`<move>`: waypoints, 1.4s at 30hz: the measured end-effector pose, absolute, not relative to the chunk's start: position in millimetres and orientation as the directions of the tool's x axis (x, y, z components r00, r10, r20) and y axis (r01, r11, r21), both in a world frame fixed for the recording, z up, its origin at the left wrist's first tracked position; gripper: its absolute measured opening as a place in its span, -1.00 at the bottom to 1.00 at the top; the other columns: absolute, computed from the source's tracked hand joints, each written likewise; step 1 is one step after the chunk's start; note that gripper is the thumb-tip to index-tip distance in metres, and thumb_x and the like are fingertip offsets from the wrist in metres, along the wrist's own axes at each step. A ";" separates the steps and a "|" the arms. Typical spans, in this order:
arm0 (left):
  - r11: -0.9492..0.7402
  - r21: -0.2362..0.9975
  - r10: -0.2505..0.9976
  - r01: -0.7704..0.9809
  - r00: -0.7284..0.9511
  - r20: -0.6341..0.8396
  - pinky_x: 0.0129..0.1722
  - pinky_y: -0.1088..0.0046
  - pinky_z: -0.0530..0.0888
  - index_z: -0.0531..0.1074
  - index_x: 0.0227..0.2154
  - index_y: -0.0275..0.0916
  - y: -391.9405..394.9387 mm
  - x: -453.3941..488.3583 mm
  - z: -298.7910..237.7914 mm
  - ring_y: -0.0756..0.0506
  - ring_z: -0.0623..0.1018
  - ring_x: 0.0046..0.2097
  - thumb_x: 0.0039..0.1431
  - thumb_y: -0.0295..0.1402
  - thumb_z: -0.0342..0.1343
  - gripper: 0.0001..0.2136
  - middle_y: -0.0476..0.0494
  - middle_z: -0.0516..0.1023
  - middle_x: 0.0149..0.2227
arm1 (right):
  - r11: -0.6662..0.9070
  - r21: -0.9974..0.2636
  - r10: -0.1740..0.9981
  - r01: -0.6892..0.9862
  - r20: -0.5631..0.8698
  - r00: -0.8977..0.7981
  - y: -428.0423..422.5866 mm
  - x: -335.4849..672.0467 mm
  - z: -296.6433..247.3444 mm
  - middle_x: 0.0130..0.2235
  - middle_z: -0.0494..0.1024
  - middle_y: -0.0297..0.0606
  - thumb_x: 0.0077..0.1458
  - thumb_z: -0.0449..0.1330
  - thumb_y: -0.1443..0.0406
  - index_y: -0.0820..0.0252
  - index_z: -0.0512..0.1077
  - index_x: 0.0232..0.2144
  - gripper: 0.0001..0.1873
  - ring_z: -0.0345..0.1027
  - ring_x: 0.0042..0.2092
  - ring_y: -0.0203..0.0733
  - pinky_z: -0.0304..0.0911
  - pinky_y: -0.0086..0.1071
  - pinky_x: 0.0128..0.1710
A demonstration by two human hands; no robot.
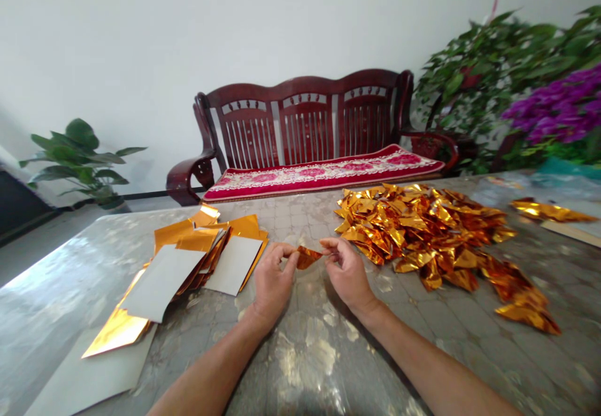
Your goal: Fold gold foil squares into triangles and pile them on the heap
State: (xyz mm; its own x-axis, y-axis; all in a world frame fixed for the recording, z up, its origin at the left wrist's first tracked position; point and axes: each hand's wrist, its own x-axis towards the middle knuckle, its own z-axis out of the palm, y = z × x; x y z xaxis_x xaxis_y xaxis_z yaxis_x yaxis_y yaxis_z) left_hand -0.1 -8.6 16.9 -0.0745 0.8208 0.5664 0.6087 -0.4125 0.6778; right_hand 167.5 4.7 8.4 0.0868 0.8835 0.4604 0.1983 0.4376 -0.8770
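You are showing a bare left hand [275, 281] and a bare right hand [346, 272], both broad across the back, while your bare left forearm [206, 366] and right forearm [432, 366] are stretching, uncovered, toward the wrists.

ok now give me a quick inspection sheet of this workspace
surface: glossy grey stone-patterned tabletop
job's things: folded gold foil piece pinched by the left hand; heap of folded gold foil pieces to the right; stack of gold foil sheets and grey card to the left
clutter: gold foil strip at far right; clear plastic wrap behind it
grippers: two bare hands; right hand fingers at the piece's end, contact unclear
cables: nothing seen
surroundings: dark red wooden bench with red cushion; potted plant; purple flowers
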 end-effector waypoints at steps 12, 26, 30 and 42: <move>-0.438 0.663 0.802 0.608 -0.070 0.593 -0.24 0.45 0.35 0.45 -0.41 -0.20 -7.1 -2.2 14.8 -0.04 0.48 -0.27 0.25 -0.35 0.09 -0.87 -0.01 0.50 -0.37 | 0.295 -0.955 0.951 0.017 0.295 0.093 3.2 166.8 11.6 -0.26 0.44 -0.29 -0.07 0.18 0.31 0.19 0.41 -0.10 -0.60 0.27 -0.37 -0.28 0.27 -0.37 -0.33; -0.468 0.624 0.780 0.626 -0.041 0.625 -0.25 0.45 0.37 0.45 -0.40 -0.19 -7.1 -3.2 12.3 -0.04 0.49 -0.27 0.24 -0.35 0.11 -0.89 -0.02 0.52 -0.35 | 0.285 -0.959 0.957 0.005 0.284 0.059 0.8 167.4 15.2 -0.42 0.37 -0.42 -0.02 0.19 0.29 0.21 0.35 -0.10 -0.62 0.25 -0.42 -0.29 0.20 -0.41 -0.39; -0.507 0.569 0.744 0.648 -0.005 0.668 -0.22 0.45 0.39 0.44 -0.38 -0.19 -8.1 -3.3 12.7 -0.04 0.50 -0.25 0.25 -0.35 0.11 -0.90 -0.03 0.52 -0.34 | 0.294 -0.956 0.954 0.010 0.294 0.063 1.5 167.5 13.7 -0.41 0.39 -0.42 -0.01 0.20 0.28 0.21 0.35 -0.09 -0.62 0.26 -0.41 -0.29 0.21 -0.42 -0.39; -0.511 0.504 0.728 0.696 0.040 0.684 -0.20 0.40 0.40 0.45 -0.37 -0.19 -9.8 -3.0 15.2 -0.07 0.51 -0.23 0.26 -0.34 0.09 -0.89 -0.06 0.53 -0.32 | 0.345 -0.927 0.936 0.147 0.352 0.025 -3.6 170.5 15.1 -0.37 0.45 -0.35 0.09 0.14 0.28 0.17 0.40 -0.12 -0.73 0.34 -0.36 -0.23 0.29 -0.37 -0.33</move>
